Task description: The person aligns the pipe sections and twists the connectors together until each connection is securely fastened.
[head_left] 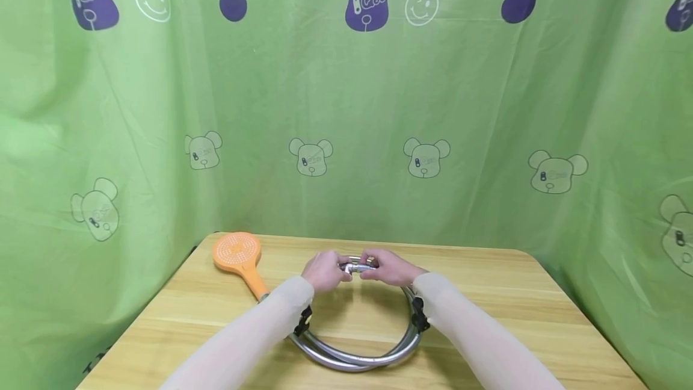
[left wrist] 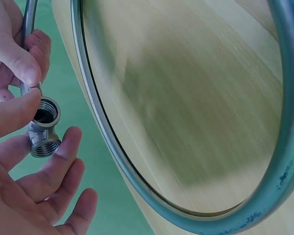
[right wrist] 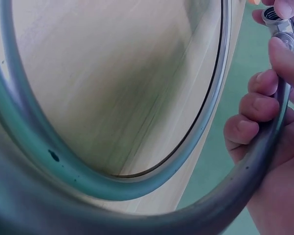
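My left hand [head_left: 325, 271] pinches a small chrome tee fitting [left wrist: 37, 131] between thumb and fingers. Two threaded, open mouths of the fitting face the camera in the left wrist view. My right hand [head_left: 391, 267] grips the end of a silver shower hose [right wrist: 257, 169], its fingers curled round the hose close to the fitting. Hose end and fitting meet in line between the two hands, above the table. From there the hose loops round in a wide coil below my hands. An orange shower head [head_left: 236, 251] lies face up at the left, its handle running toward the hose.
The wooden table [head_left: 487, 330] has its far edge just beyond my hands. Behind and at both sides hangs a green curtain [head_left: 346, 89] printed with bears. Black wrist mounts [head_left: 419, 315] sit close to the hose coil.
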Demonstrator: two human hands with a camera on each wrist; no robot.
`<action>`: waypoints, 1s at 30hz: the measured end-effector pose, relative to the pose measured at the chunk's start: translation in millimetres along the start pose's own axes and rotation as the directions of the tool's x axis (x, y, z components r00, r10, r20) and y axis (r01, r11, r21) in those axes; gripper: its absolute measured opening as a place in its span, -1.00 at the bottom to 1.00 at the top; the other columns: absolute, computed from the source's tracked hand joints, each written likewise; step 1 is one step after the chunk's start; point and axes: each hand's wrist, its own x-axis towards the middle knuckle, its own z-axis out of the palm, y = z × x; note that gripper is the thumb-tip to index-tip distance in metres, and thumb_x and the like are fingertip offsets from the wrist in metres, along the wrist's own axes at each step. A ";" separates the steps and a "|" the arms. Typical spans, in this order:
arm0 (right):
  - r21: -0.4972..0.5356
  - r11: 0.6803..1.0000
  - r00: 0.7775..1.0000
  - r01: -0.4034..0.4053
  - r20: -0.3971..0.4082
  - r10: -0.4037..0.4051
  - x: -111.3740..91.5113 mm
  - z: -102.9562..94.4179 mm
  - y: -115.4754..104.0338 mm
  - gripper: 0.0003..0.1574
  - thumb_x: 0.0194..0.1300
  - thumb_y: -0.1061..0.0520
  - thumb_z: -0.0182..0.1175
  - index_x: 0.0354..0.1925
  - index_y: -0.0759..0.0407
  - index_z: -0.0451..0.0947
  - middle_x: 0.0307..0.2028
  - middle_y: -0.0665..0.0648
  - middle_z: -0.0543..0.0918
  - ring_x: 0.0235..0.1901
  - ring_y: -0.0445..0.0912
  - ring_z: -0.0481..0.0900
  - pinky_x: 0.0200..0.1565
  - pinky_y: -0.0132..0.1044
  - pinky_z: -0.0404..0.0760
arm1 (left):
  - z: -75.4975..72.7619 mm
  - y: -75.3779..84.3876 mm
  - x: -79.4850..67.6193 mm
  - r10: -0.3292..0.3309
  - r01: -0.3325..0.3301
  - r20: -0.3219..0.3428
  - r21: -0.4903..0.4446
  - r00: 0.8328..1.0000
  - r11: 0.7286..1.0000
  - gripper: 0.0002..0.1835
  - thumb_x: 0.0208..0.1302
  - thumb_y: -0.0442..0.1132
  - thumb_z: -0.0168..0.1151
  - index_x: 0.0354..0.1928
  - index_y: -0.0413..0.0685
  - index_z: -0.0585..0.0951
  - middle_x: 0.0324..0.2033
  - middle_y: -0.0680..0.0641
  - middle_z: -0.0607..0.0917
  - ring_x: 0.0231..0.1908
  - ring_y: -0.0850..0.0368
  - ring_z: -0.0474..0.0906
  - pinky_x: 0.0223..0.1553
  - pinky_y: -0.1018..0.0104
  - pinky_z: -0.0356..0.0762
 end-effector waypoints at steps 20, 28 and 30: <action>0.037 0.997 0.998 -0.064 0.009 0.064 0.1 -0.2 -1.0 -0.71 0.29 0.15 0.35 -0.11 0.20 0.48 -0.41 0.06 0.57 -0.50 -0.16 0.37 -0.43 -0.34 0.40 | -1.1 -0.3 -1.0 0.002 -0.002 -0.013 -0.005 1.000 1.000 -0.56 0.14 -0.19 0.46 0.11 0.08 0.71 -0.45 0.12 0.65 -0.53 0.19 0.42 -0.43 0.28 0.39; -0.031 0.999 0.999 -0.031 0.009 0.031 1.1 -0.2 -0.7 -0.87 0.40 0.08 0.25 -0.24 0.13 0.56 -0.53 0.02 0.57 -0.55 -0.21 0.38 -0.46 -0.37 0.37 | -1.3 -1.4 -1.3 -0.004 0.004 -0.013 -0.005 1.000 1.000 -0.54 0.15 -0.18 0.46 0.14 0.10 0.70 -0.42 0.13 0.68 -0.53 0.20 0.43 -0.43 0.29 0.40; -0.054 0.998 0.999 -0.026 0.022 0.027 1.7 -1.4 -0.2 -0.83 0.45 0.03 0.20 -0.25 0.09 0.59 -0.54 0.00 0.56 -0.55 -0.21 0.36 -0.46 -0.37 0.36 | -1.7 -1.3 -1.5 0.000 0.000 -0.016 -0.004 1.000 1.000 -0.54 0.15 -0.18 0.46 0.14 0.09 0.70 -0.42 0.12 0.68 -0.53 0.19 0.43 -0.43 0.28 0.40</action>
